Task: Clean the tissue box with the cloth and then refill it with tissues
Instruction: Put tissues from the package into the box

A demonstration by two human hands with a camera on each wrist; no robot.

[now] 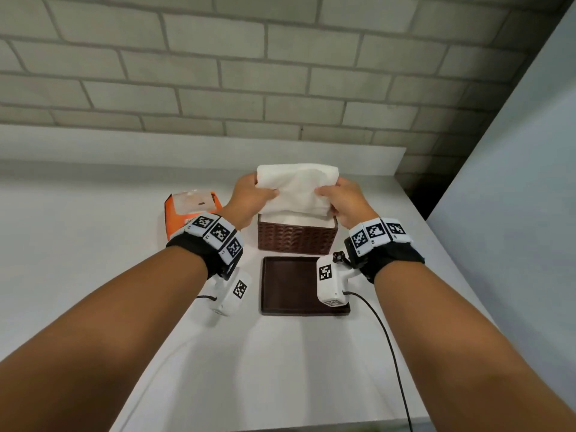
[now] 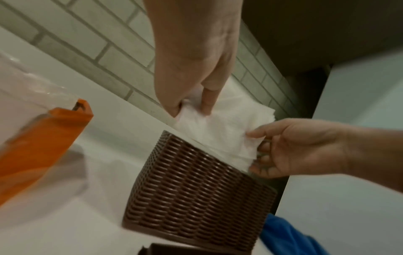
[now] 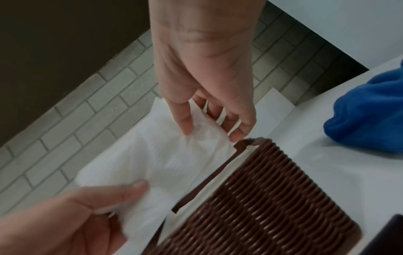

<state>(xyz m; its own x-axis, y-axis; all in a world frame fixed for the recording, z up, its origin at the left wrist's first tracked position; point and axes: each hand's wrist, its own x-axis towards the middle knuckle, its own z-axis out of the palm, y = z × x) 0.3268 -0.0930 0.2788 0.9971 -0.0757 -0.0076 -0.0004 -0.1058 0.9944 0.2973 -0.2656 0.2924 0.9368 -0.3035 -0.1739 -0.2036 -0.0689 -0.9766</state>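
A brown woven tissue box (image 1: 297,236) (image 2: 196,189) (image 3: 272,198) stands open on the white counter. A thick white stack of tissues (image 1: 296,188) (image 2: 224,127) (image 3: 157,163) stands upright, its lower end inside the box. My left hand (image 1: 258,190) (image 2: 196,103) (image 3: 122,198) pinches the stack's left side, thumb in front. My right hand (image 1: 330,190) (image 2: 259,146) (image 3: 209,127) pinches the right side the same way. The blue cloth (image 3: 368,112) (image 2: 287,238) lies crumpled on the counter to the right of the box, hidden in the head view.
The box's dark brown lid (image 1: 290,285) lies flat just in front of the box. An opened orange tissue pack (image 1: 190,210) (image 2: 43,146) sits left of the box. A brick wall runs behind the counter and a pale panel stands on the right.
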